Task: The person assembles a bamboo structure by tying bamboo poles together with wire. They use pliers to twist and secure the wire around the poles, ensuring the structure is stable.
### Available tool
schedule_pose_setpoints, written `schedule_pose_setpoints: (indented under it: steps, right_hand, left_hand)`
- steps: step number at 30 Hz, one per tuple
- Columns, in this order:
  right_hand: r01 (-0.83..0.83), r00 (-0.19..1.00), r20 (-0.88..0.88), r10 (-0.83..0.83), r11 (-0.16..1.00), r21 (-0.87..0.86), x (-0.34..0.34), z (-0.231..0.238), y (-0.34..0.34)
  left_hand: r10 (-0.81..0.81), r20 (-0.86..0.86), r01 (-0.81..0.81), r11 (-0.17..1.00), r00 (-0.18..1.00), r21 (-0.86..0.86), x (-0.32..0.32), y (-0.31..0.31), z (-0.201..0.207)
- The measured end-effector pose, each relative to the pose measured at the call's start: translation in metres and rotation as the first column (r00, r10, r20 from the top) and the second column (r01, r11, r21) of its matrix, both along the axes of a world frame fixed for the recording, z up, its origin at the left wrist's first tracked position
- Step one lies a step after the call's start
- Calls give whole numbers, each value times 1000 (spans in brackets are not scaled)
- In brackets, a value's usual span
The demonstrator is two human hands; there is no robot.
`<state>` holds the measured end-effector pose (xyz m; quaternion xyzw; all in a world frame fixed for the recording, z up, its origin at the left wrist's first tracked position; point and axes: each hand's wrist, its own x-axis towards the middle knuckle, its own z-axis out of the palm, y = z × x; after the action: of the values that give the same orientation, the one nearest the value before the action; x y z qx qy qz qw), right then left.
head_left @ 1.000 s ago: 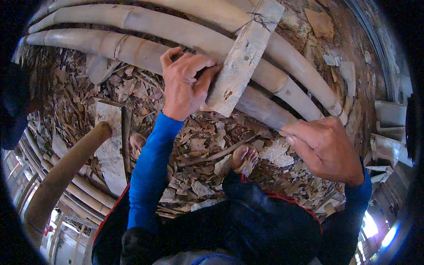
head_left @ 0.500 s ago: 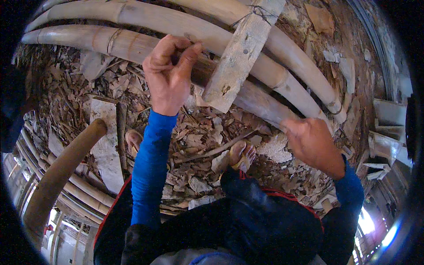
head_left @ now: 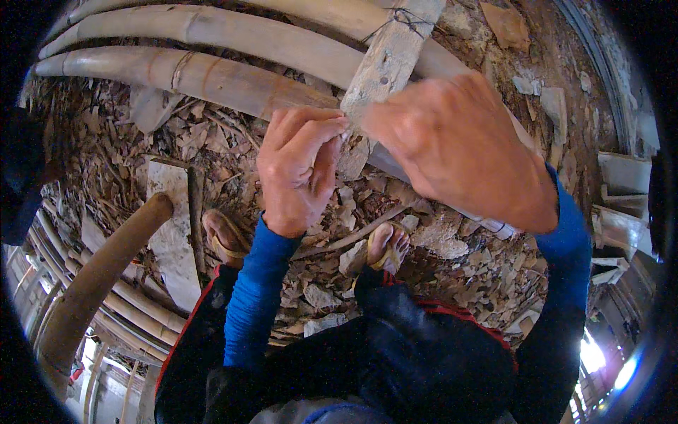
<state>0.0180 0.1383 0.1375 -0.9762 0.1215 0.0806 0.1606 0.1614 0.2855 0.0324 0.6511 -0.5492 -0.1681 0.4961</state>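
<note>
My left hand (head_left: pixel 300 166) is closed in a pinch, thumb and forefinger together at the lower part of a pale wooden board (head_left: pixel 395 53). Whatever sits between those fingertips is too small to make out. Close beside them, over the board, is my right hand (head_left: pixel 462 152), its back turned up and its fingers curled; the fingertips are blurred and mostly hidden. The board lies across several bamboo poles (head_left: pixel 233 81). Dark wire (head_left: pixel 406 25) is tied around its upper end, and a dark spot shows on its face.
Dry leaves (head_left: pixel 212 134) and stones (head_left: pixel 321 295) cover the ground around my sandalled feet (head_left: pixel 388 247). A thick pole (head_left: pixel 106 272) rises at the left next to a flat plank (head_left: pixel 173 233). More bamboo poles (head_left: pixel 141 304) lie behind it. Pale board pieces (head_left: pixel 625 177) stand at the right.
My right hand has moved up and left from the near bamboo pole to the board. My left hand has shifted right and slightly down, its pinch now at the board.
</note>
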Motion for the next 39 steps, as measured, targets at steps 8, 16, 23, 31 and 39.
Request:
schedule_pose_setpoints:
  steps: [8,16,23,31,39]
  right_hand:
    - [-60,994,98,51,994,90,28,-38,-38]
    - [-4,992,124,-34,957,291,26,-44,-40]
    - [-6,999,53,-9,958,287,39,-45,-55]
    - [-81,988,145,61,987,140,35,-47,-53]
    - [21,987,160,-19,1000,-11,-36,-1,-11]
  left_hand:
    - [50,-19,-51,998,999,-41,-14,4,-6]
    - [-78,252,92,995,965,-43,2,12,-3]
    - [-365,685,437,896,631,75,21,-4,19]
    - [-553,715,647,740,427,186,45,-33,36]
    - [-108,77,97,986,991,134,30,-3,20]
